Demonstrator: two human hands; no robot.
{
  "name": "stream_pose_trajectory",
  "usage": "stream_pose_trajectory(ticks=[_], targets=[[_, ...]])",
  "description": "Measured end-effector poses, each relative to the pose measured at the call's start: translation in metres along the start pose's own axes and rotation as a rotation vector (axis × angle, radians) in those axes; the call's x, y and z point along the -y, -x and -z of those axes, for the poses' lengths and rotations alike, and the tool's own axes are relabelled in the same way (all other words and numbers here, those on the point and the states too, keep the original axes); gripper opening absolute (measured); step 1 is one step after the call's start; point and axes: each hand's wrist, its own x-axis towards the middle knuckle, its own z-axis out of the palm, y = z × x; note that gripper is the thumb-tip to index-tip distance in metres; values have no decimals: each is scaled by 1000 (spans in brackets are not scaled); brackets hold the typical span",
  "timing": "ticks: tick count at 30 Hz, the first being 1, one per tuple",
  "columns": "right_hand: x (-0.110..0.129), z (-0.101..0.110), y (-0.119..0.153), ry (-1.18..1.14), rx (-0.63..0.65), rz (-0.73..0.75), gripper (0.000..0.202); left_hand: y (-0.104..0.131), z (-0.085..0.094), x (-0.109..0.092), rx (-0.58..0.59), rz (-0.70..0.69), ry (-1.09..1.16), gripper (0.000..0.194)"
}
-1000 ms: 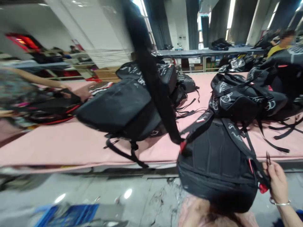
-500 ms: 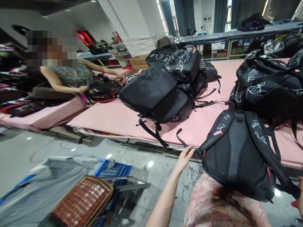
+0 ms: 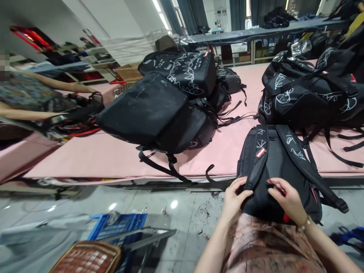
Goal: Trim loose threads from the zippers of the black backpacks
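Note:
A black backpack [image 3: 292, 189] leans on the table edge and my lap, back panel facing up. White line drawings and a red label mark its shoulder straps. My left hand [image 3: 234, 197] is closed at the pack's left edge, pinching the lower part of the left shoulder strap [image 3: 253, 172]. Over the lower back panel is my right hand [image 3: 290, 201], its fingers closed around a small red-handled tool [image 3: 286, 217]. A dark tip shows at the fingertips; most of the tool is hidden by the hand. A loose webbing end [image 3: 209, 172] sticks out left of my left hand.
More black backpacks [image 3: 142, 113] lie on the pink-covered table [image 3: 74, 155], with another pile [image 3: 301, 91] at right. A co-worker [image 3: 31, 94] handles a bag at far left. Below stand a blue crate [image 3: 122, 223] and a brown woven seat [image 3: 85, 258]. Thread scraps litter the floor.
My right hand has come in from the right edge to the pack's back panel with the red-handled tool. My left hand has moved onto the strap's lower part. The view has shifted right.

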Motion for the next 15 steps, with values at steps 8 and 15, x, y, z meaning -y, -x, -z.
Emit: stream_pose_trajectory(ticks=[8, 15], targets=[[-9, -61, -37, -166, 190, -23, 37, 15, 5, 3, -126, 30, -95, 43], [-7, -66, -37, -129, 161, -1, 34, 5, 19, -19, -52, -69, -400, 8]])
